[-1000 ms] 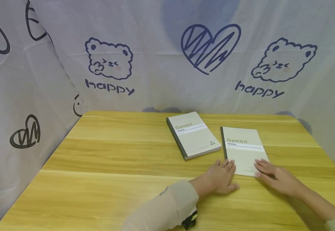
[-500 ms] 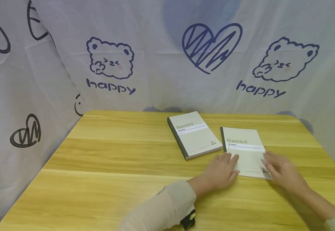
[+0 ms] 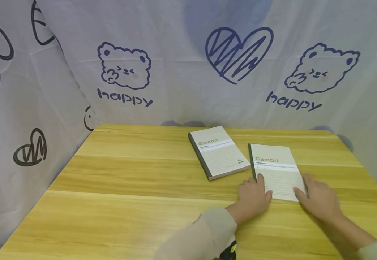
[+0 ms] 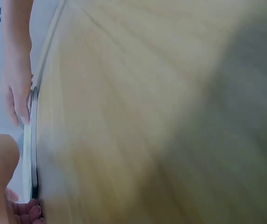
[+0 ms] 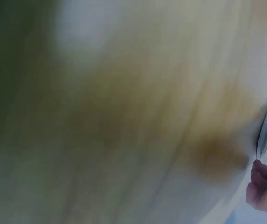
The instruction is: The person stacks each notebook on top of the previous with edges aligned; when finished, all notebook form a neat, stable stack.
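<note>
Two white notebooks with dark spines and "Gambit" on the cover lie on the wooden table. The right notebook (image 3: 274,168) is between my hands. My left hand (image 3: 253,196) holds its lower left corner, the index finger on the cover and the other fingers bent by the spine. My right hand (image 3: 321,198) grips the lower right side, thumb on the cover and fingers along the edge. The left notebook (image 3: 217,151) lies slightly turned, apart from both hands. The left wrist view catches the held notebook (image 4: 34,140) edge-on; in the right wrist view a thin strip of notebook (image 5: 265,133) shows.
The wooden table (image 3: 116,173) reaches back to a white curtain (image 3: 175,83) with drawn bears and a heart. Another hanging cloth (image 3: 55,97) borders the left side. A dark strapped device (image 3: 230,250) is on my left wrist.
My right hand has moved outward from the cover to the right edge of the right notebook. My left fingers have bent at the spine side. Both notebooks stay nearly in place.
</note>
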A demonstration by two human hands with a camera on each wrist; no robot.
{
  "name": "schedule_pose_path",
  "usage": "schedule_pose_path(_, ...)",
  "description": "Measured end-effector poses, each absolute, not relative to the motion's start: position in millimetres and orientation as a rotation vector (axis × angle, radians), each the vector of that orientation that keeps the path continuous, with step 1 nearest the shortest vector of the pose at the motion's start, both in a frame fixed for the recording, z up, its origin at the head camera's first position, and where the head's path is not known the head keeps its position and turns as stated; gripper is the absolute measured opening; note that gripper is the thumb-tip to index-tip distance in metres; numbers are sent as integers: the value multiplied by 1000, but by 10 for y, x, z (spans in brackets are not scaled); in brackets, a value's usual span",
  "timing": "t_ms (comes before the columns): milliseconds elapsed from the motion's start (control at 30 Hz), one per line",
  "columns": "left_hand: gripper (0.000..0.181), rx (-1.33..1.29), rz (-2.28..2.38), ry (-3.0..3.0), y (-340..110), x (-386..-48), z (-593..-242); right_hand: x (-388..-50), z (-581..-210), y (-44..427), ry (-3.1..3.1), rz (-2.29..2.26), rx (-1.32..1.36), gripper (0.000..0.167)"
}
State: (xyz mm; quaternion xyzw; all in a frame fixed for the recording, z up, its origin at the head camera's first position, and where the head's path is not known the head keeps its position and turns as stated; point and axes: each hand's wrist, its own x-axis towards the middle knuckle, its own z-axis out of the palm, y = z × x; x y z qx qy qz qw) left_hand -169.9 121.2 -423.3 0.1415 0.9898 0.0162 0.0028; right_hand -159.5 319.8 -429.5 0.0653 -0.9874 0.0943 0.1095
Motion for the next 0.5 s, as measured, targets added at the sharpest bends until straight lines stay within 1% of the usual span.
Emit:
schedule_pose_path(167,53,362,-74,3127,1346,-1665,-4221,-1561,-4326,3132,-2961,184,233,53)
schedule_pose_path(333,51,322,-87,3142,1393,-1666,-4210,-1565,-4323,3078,-3003,170,228,49)
schedule_pose_path(500,40,328,-18,3182,1368,-1679,-4212,-1564,-4319,3063,-3010,178,229,49)
